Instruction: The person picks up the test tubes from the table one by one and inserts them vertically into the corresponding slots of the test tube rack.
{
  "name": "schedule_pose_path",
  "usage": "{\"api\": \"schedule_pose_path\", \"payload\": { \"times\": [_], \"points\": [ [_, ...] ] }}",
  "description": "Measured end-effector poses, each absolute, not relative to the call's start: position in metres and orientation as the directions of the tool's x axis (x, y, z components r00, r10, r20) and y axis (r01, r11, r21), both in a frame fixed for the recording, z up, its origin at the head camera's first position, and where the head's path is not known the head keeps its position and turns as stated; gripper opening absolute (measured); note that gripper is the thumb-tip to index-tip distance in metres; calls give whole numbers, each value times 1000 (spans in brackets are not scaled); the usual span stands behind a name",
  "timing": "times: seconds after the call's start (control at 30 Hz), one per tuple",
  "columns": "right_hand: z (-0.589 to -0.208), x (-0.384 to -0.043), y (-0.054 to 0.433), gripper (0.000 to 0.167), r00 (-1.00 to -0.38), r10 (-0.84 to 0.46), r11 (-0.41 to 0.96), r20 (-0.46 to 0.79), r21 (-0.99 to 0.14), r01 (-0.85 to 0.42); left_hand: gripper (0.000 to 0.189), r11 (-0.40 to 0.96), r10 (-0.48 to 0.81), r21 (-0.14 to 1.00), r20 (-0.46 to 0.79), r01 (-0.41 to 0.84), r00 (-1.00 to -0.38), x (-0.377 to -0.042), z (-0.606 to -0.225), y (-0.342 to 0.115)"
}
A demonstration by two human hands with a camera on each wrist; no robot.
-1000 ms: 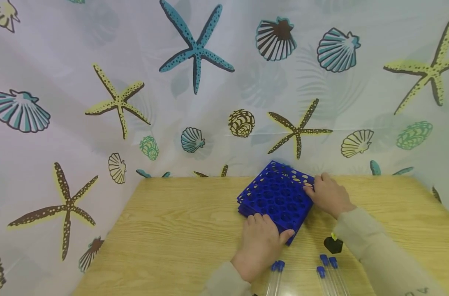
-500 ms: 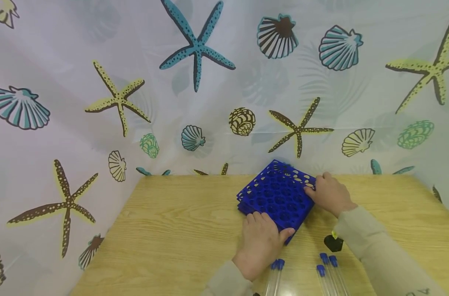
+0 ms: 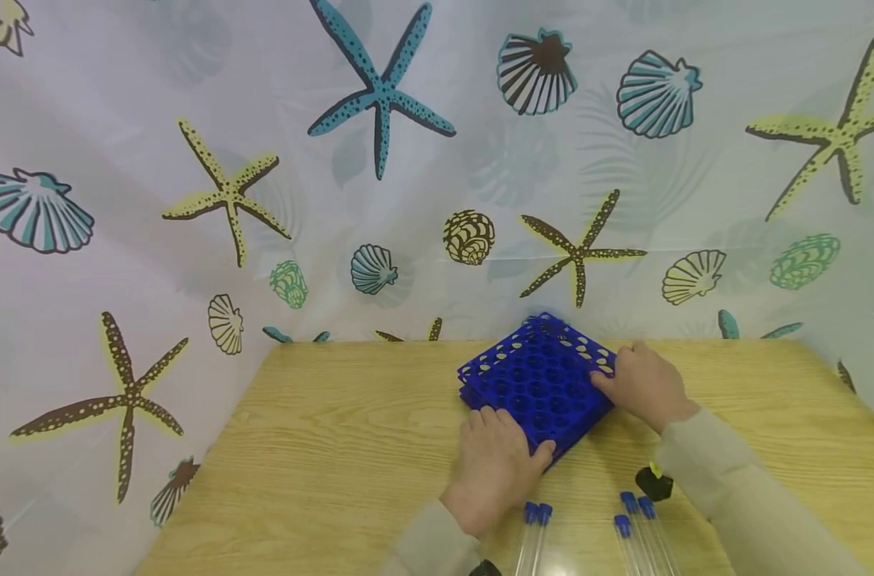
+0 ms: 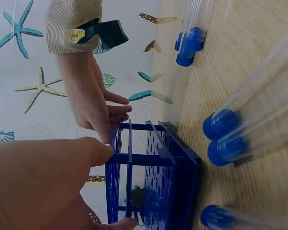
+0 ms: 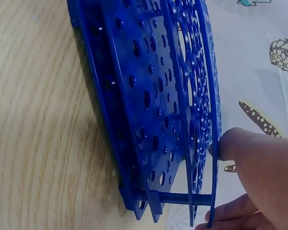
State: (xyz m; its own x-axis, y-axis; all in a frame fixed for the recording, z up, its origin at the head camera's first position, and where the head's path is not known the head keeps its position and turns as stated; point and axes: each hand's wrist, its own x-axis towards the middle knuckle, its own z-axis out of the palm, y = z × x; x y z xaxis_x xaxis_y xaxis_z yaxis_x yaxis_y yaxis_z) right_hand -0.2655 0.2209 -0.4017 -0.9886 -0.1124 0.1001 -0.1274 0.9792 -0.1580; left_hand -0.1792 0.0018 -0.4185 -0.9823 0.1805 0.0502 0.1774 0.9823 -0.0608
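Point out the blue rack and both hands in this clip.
Blue rack [image 3: 541, 382], head view: on its perforated top.
Left hand [image 3: 491, 459], head view: on its back.
Right hand [image 3: 649, 386], head view: on its back.

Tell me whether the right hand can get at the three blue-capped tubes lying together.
Probably yes, after letting go: the right hand grips the blue rack, but nothing visibly covers the three tubes near its sleeve.

left arm [image 3: 431, 542]: sleeved, reaching forward from bottom edge | left hand [image 3: 493, 458]: back upward, fingers [image 3: 483, 418] together and bent, thumb spread rightward, gripping | right arm [image 3: 743, 488]: sleeved, slanting in from lower right | right hand [image 3: 647, 387]: farther forward, thumb [image 5: 232, 144] apart from fingers, gripping | hands well apart
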Motion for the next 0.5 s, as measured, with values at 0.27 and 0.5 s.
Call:
{"api": "schedule_pose_path", "payload": {
  "times": [0.27, 0.5],
  "points": [
    [-400, -256, 220, 53, -987, -110, 979, 116, -156, -128, 75, 969, 243, 60, -38, 240, -969, -192, -415, -11],
    [-400, -244, 217, 56, -984, -117, 983, 137, -127, -134, 69, 947, 316, 77, -36, 312, -948, -201, -414, -26]
  ]
}}
